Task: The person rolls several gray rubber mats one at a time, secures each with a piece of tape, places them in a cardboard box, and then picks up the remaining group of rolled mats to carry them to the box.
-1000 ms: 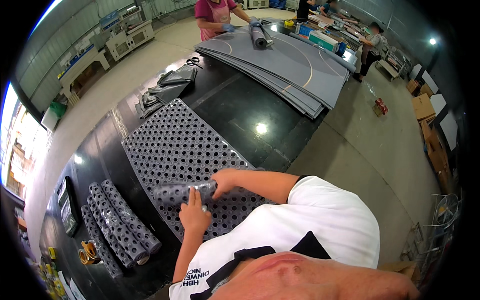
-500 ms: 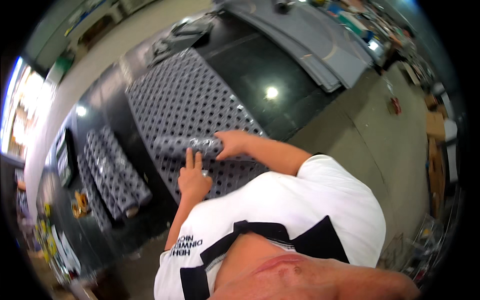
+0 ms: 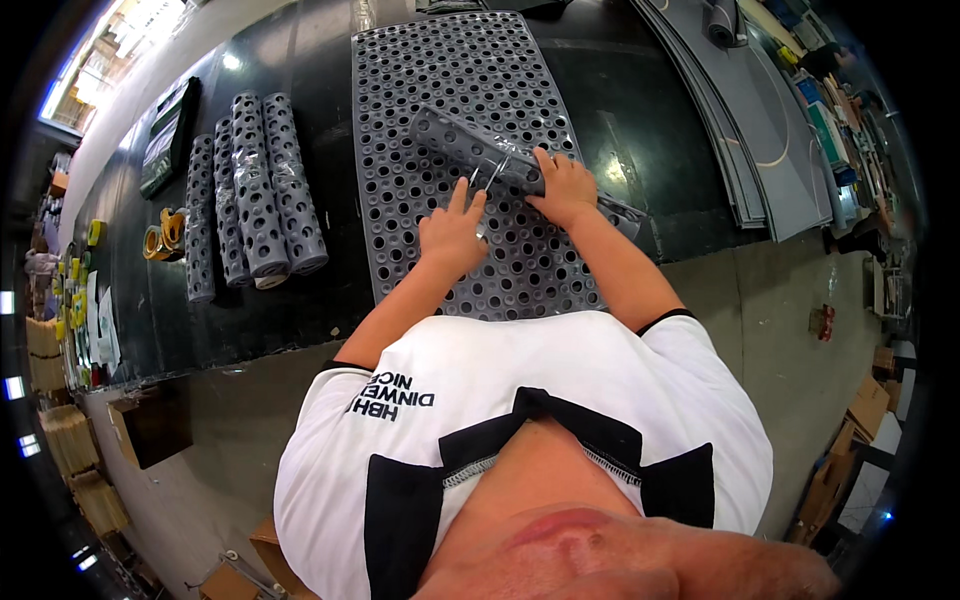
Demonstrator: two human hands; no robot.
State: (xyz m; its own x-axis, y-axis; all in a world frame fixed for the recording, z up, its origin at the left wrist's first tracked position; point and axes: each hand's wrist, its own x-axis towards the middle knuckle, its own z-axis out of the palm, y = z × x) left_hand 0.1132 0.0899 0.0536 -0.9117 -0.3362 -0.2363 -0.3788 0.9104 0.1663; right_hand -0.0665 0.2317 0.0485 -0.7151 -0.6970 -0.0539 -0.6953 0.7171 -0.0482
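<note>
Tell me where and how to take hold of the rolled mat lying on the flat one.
Probably around the barrel of the rolled mat, from above, with the left hand on its free far-left stretch: it is a long cylinder lying slantwise across the flat mat, and the right hand grips it farther right.

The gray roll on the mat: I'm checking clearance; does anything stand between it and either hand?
Shiny strips, possibly tape, show between the left hand and gray roll; nothing visible separates the right hand from it.
</note>
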